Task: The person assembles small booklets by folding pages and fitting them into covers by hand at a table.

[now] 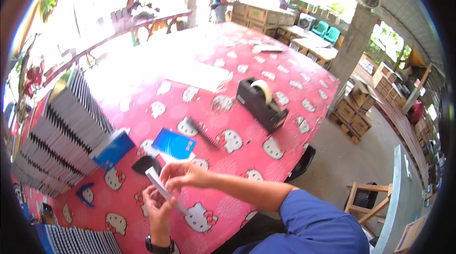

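My left hand (158,205) is closed around the lower part of a thin white pad (158,181), seen nearly edge-on and tilted above the table. My right hand (187,176) reaches across, its curled fingers at the pad's upper side; their exact contact is partly hidden. Just beyond the hands lies a small blue spiral notebook (174,144). A black rounded object (146,164), whose kind I cannot make out, sits beside it. Farther off is a dark, narrow, ridged strip (203,133), perhaps a binding coil.
Tall stacks of spiral-bound notebooks (71,135) rise at the left; another notebook stack (80,240) sits near left. A black tape dispenser (261,104) stands on the pink patterned tablecloth (247,168). White sheets (199,76) lie beyond. A person (220,0) stands near cardboard boxes (261,15).
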Action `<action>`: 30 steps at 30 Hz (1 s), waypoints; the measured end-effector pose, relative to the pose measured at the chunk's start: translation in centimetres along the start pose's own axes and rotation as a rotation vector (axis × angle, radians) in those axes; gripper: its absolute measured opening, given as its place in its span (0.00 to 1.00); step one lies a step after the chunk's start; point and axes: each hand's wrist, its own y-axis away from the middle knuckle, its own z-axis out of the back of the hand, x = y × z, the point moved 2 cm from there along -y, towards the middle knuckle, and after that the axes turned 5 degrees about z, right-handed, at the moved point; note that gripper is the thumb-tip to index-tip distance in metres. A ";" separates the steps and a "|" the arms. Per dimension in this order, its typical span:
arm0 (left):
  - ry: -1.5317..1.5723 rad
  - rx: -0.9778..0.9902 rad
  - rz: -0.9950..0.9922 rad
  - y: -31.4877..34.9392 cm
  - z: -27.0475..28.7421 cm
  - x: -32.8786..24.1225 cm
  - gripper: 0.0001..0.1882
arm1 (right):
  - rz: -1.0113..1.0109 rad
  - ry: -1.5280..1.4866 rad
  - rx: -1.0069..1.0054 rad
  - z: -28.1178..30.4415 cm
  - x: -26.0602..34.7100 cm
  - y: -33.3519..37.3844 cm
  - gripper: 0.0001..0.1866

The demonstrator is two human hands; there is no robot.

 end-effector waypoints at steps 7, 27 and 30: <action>-0.254 -0.072 -0.057 0.1 -1.3 0.2 0.30 | 0.067 0.151 -0.056 -0.8 0.4 1.0 0.13; 0.044 0.030 0.098 -0.3 0.3 0.8 0.20 | 0.109 0.073 -0.194 -2.5 -1.7 -1.0 0.09; 0.071 0.053 0.115 -0.2 -0.5 1.0 0.19 | 0.131 0.081 -0.167 -2.1 -1.7 -0.5 0.09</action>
